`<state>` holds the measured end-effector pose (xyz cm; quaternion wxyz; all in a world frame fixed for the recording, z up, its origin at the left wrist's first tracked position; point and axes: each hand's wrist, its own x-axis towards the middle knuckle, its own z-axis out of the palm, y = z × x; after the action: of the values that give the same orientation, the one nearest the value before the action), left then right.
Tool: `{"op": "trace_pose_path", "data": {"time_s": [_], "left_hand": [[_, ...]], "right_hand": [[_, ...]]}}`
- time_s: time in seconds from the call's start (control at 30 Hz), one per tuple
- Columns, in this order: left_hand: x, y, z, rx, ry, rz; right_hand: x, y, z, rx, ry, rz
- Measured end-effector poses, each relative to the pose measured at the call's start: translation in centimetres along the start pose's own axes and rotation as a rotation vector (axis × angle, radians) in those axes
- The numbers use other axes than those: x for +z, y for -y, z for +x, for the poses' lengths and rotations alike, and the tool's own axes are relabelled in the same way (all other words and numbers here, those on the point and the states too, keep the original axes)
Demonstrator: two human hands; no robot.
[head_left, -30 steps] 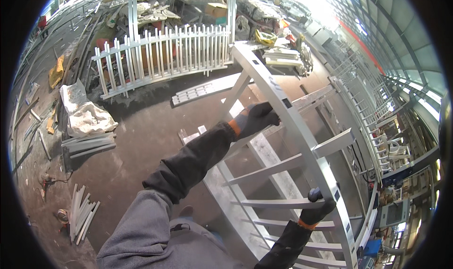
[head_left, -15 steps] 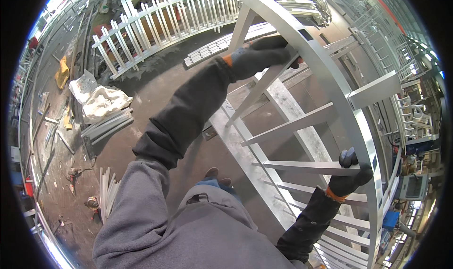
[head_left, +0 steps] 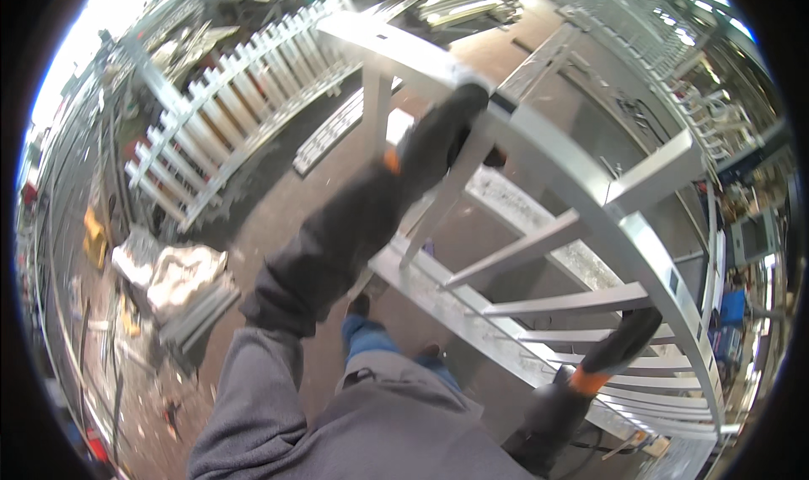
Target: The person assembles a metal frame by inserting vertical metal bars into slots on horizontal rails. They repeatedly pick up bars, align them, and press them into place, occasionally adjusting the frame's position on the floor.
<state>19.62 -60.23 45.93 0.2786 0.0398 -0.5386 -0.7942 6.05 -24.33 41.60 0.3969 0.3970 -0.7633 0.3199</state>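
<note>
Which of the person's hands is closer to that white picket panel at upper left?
Left. The left hand grips the metal frame, to the right of the picket panel; the right hand is lower right, farther along the same frame.

The left hand (head_left: 442, 134) and right hand (head_left: 625, 338) are covered by dark gloves (head_left: 425, 147), with orange cuffs (head_left: 588, 381) behind the grip. Farther back, wrinkled black oversleeves (head_left: 329, 240), a grey top (head_left: 396, 429) and blue trousers (head_left: 368, 336) are worn.
</note>
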Motion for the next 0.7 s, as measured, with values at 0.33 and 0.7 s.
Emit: {"op": "trace_pose_path", "data": {"time_s": [0.33, 0.7], "left_hand": [[-2.1, -2.5, -3.4, -0.113, 0.229, 0.204], [-4.7, -3.4, -3.9, -0.325, 0.495, 0.020]], "right_hand": [[10.7, 21.9, 1.8, 0.575, 0.441, 0.510], [16.9, 23.6, 4.1, 0.930, 0.419, 1.114]]}}
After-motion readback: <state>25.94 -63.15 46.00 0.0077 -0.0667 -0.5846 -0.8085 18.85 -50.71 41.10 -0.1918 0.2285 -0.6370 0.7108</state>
